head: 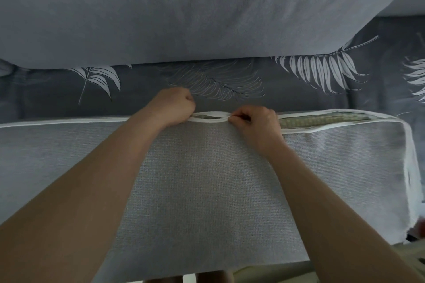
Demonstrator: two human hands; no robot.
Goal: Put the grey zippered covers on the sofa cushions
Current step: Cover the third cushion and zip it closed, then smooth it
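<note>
- A grey woven fabric cover with white edging [207, 190] is lying flat nearest the person and stretching across the view. Both bare forearms are reaching over it toward its far edge.
- The cover is sitting over a cushion with a pale green patterned casing [322, 119], which is showing through the unzipped gap to the right of the hands.
- The white zipper tape [209, 115] is running along the cover's far edge. Left of the hands it is lying closed as one strip, between the hands its two strips are parting slightly, and to the right they are gaping wide.
- The left hand [174, 107] is resting on that far edge, its grip curling into a fist on the tape, with the fingertips hiding beneath the hand.
- The right hand [255, 122] is sitting near it but apart, its grip pinching the tape between thumb and fingers where the two strips are meeting.
- Just beyond the cover, a dark grey sheet printed with white leaf fronds [299, 99] is lying spread.
- Farthest off, a large pale grey plain-fabric cushion [184, 18] is filling the top of the view and overlapping the sheet's far part.
</note>
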